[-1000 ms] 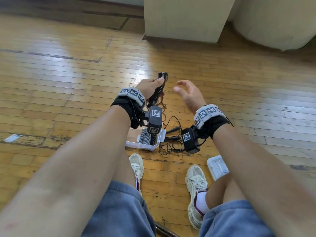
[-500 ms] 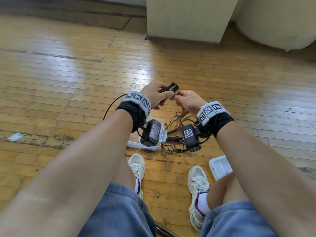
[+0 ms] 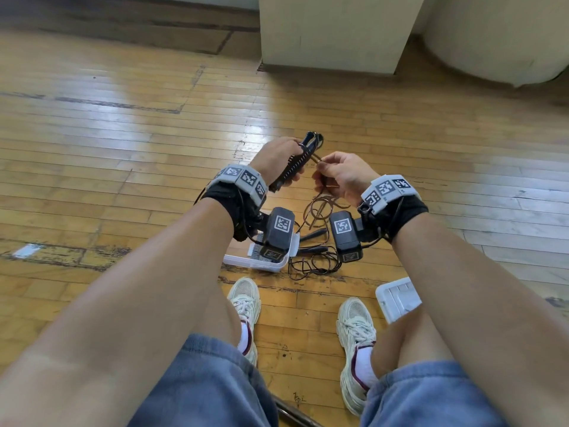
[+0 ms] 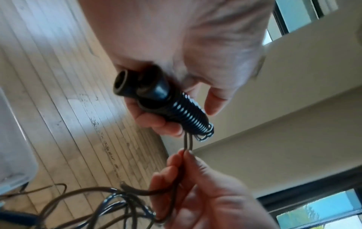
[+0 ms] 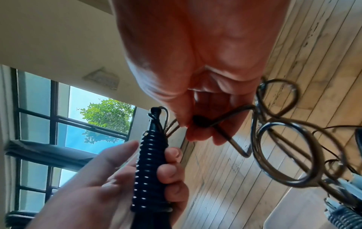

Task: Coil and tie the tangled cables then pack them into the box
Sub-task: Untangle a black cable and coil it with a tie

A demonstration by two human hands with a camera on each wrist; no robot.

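My left hand (image 3: 277,157) grips a black coiled cable bundle (image 3: 296,168), wound tight round dark handles, above the floor. In the left wrist view the bundle (image 4: 166,102) lies across the left hand's curled fingers (image 4: 156,124). My right hand (image 3: 334,172) pinches the bundle's loose brown cable end (image 3: 320,211) just beside its tip; those strands (image 4: 187,142) run down into hanging loops (image 5: 284,147). The clear plastic box (image 3: 235,261) sits on the floor below my left wrist, partly hidden by the wrist camera.
A tangle of thin dark cable (image 3: 314,265) and two black handles (image 3: 314,234) lie on the wooden floor right of the box. The white box lid (image 3: 397,298) rests by my right knee. My shoes (image 3: 244,300) are below. A pale pillar (image 3: 332,32) stands beyond.
My right hand, open and apart a second ago, has come in and pinched the loose cable by the bundle. The left hand has kept its hold and tilted the bundle toward the right.
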